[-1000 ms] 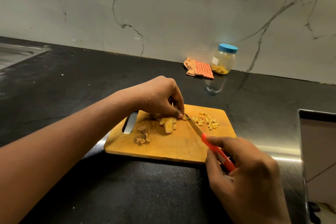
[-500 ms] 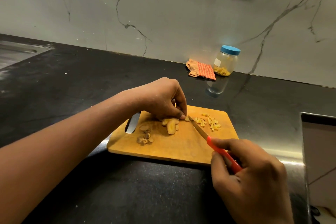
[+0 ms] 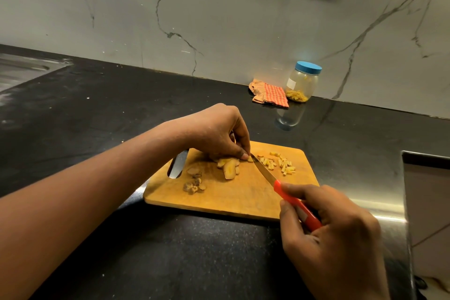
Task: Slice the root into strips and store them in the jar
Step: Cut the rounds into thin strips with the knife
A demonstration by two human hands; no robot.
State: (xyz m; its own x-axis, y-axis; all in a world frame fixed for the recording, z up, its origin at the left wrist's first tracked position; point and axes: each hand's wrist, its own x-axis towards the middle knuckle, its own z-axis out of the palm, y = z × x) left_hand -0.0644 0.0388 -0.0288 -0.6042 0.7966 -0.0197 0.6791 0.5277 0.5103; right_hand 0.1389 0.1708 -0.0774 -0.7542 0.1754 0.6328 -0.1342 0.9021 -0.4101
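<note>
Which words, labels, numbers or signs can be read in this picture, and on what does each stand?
No text can be read anywhere.
White label on the jar: too small and blurred to read.
Pale patch on the red knife handle: blurred, no letters can be made out.

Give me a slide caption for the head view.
Left hand holds root pieces on the cutting board while right hand slices with a red-handled knife.

Head-worn view, forward and down
</note>
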